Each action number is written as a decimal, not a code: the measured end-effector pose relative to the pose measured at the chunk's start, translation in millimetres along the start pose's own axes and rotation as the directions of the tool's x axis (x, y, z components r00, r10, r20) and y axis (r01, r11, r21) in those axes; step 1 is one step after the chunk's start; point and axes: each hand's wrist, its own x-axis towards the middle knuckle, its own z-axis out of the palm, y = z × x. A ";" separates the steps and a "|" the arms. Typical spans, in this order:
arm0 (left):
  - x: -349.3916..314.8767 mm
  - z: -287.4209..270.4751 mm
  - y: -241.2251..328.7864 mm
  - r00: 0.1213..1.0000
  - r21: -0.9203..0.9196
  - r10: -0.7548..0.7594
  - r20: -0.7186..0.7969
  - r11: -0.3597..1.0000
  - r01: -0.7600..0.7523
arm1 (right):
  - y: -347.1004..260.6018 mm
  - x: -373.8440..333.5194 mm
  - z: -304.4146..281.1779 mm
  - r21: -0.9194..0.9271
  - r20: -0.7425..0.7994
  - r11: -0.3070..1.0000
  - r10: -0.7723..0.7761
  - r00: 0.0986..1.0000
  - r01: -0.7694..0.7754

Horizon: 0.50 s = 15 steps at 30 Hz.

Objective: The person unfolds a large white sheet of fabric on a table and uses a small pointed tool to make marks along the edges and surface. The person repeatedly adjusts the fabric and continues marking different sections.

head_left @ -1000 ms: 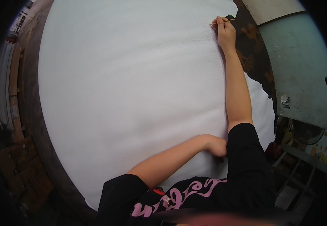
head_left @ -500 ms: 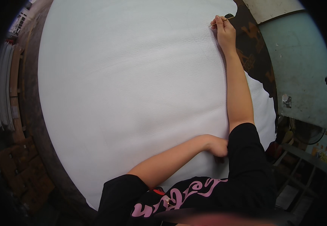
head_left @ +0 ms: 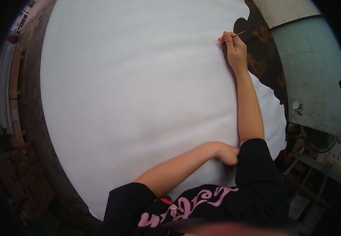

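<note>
White sheet (head_left: 139, 98) is covering nearly the whole dark table (head_left: 40, 149) in front of you. Your right hand (head_left: 235, 49) is reaching far out, pinching a thin stick (head_left: 233, 37) between closed fingers, its tip touching the sheet near the far edge. Your left hand (head_left: 227, 153) is resting curled on the sheet beside your right sleeve (head_left: 257, 169); I cannot tell whether it is holding anything.
</note>
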 end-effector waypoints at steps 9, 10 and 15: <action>8.1 1.3 -9.4 0.999 0.092 -0.034 -0.012 0.995 0.035 | -2.2 -0.5 -0.5 -0.086 -0.074 0.996 0.001 0.997 -0.007; 9.1 1.0 -10.5 0.999 0.118 -0.033 -0.006 0.992 0.034 | -2.1 0.0 -0.4 -0.109 -0.085 0.993 0.039 0.996 -0.048; 10.3 -1.7 -11.3 0.999 0.092 -0.043 0.011 0.995 0.042 | -1.5 0.8 -0.5 -0.089 -0.105 0.996 -0.011 0.994 0.001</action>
